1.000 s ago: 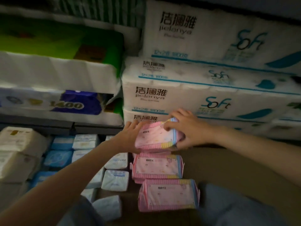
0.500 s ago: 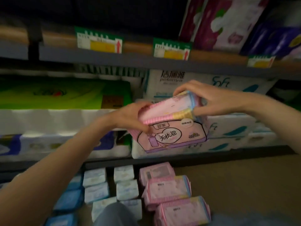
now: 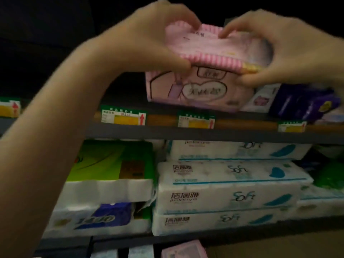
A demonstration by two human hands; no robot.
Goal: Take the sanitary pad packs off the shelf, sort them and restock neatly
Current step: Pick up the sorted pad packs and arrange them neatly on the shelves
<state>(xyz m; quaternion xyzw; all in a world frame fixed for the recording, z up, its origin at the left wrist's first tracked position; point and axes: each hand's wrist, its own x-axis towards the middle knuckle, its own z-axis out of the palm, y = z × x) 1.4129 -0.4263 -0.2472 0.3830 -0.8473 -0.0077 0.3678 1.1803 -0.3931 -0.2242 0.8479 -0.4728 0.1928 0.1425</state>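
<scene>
A pink sanitary pad pack (image 3: 210, 67) with a striped sealed edge is raised up at the upper shelf (image 3: 186, 132), its lower end at the shelf board. My left hand (image 3: 152, 38) grips its left end, fingers curled over the top edge. My right hand (image 3: 283, 51) pinches the right end between thumb and fingers. The pack's front shows a heart-shaped label. Another pink pack (image 3: 183, 250) peeks in at the bottom edge, on the floor.
Purple packs (image 3: 301, 103) lean on the upper shelf right of the pink pack. Price tags (image 3: 123, 118) line the shelf edge. Below are white tissue bundles (image 3: 229, 196) and a green-topped bundle (image 3: 111, 164). The upper shelf's left side is dark.
Both hands have lifted the pink pack from the floor pile up to the upper shelf. The view has tilted upward, so the floor packs have almost left the frame.
</scene>
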